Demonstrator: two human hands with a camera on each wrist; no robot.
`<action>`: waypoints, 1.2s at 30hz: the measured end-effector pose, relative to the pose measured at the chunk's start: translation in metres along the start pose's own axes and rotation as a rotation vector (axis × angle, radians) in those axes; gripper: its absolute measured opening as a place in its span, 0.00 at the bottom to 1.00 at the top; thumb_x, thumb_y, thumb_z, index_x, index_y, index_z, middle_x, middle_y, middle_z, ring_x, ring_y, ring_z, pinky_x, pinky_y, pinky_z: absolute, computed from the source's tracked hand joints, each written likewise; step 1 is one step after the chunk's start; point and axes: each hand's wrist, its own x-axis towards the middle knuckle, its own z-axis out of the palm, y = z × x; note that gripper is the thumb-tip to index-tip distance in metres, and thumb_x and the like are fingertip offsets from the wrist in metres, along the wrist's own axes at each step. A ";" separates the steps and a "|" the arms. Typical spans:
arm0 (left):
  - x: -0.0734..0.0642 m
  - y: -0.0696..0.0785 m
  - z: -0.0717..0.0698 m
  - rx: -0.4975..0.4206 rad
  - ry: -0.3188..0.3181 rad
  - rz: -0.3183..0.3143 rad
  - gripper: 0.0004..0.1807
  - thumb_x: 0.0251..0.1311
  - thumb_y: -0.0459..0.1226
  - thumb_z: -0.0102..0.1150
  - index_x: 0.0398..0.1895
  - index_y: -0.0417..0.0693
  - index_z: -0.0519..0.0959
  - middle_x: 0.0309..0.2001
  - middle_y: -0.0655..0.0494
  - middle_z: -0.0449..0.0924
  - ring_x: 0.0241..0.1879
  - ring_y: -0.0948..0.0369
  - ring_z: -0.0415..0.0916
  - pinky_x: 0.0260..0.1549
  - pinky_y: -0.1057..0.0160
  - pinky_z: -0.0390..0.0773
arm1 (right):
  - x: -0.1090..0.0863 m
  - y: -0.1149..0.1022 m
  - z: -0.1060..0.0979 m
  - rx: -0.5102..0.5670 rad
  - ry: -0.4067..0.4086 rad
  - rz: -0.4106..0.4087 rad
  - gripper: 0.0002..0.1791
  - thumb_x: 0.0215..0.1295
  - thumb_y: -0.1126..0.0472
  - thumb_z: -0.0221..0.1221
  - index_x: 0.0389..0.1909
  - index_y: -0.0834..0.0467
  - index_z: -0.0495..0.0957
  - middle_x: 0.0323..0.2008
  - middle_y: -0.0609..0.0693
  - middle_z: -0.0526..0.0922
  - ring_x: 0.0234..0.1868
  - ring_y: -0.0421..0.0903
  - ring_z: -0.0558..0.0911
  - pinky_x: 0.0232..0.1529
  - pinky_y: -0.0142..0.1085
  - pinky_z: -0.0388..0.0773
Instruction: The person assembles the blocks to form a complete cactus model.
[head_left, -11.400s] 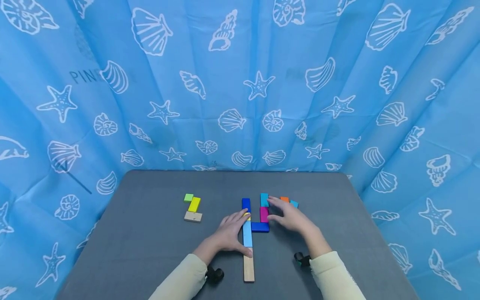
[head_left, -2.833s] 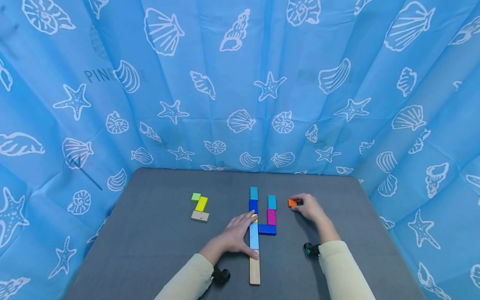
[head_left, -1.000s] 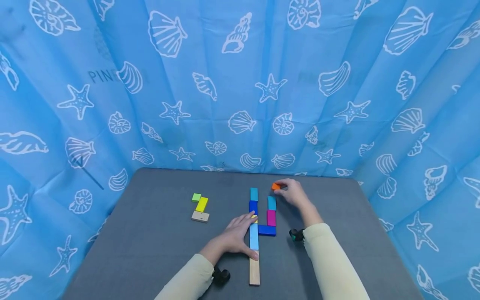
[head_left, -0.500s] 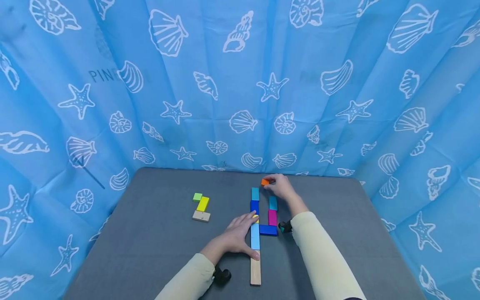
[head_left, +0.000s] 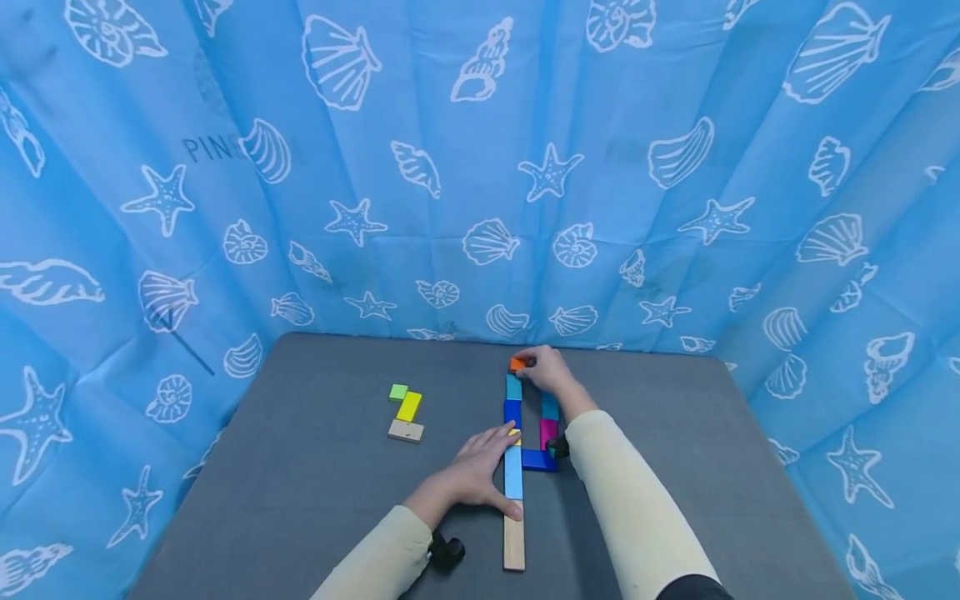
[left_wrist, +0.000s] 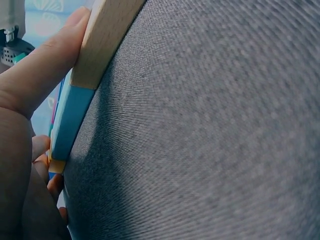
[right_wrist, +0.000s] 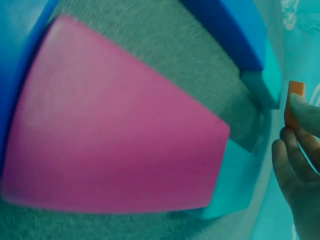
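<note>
In the head view my right hand [head_left: 551,375] pinches a small orange block [head_left: 516,365] at the far end of a straight row of blocks. From there the row runs nearer through a teal block [head_left: 513,387], a dark blue block [head_left: 512,412], a small yellow block [head_left: 514,437], a light blue block [head_left: 513,472] and a plain wooden block [head_left: 513,543]. My left hand [head_left: 474,471] rests along the row's left side, fingers at the yellow block, thumb on the wooden one. The right wrist view shows the orange block [right_wrist: 294,102] between thumb and fingers; whether it touches the table is unclear.
Branching right off the row are a blue block [head_left: 537,460], a magenta block [head_left: 548,434] and a teal block [head_left: 551,406], partly under my right arm. Left on the grey table [head_left: 322,500] lie green [head_left: 398,392], yellow [head_left: 408,406] and wooden [head_left: 406,430] blocks. A blue curtain [head_left: 480,167] hangs behind.
My right hand has carried the orange block leftward from the right side to the row's far end. A teal block joined that end earlier. My left hand has stayed beside the row.
</note>
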 end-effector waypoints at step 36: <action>0.003 -0.005 0.003 0.010 0.004 0.011 0.67 0.39 0.72 0.70 0.82 0.66 0.48 0.83 0.66 0.38 0.81 0.56 0.40 0.76 0.42 0.45 | 0.002 -0.001 -0.001 -0.013 -0.024 -0.083 0.20 0.76 0.55 0.56 0.62 0.60 0.79 0.59 0.59 0.82 0.59 0.57 0.79 0.58 0.52 0.77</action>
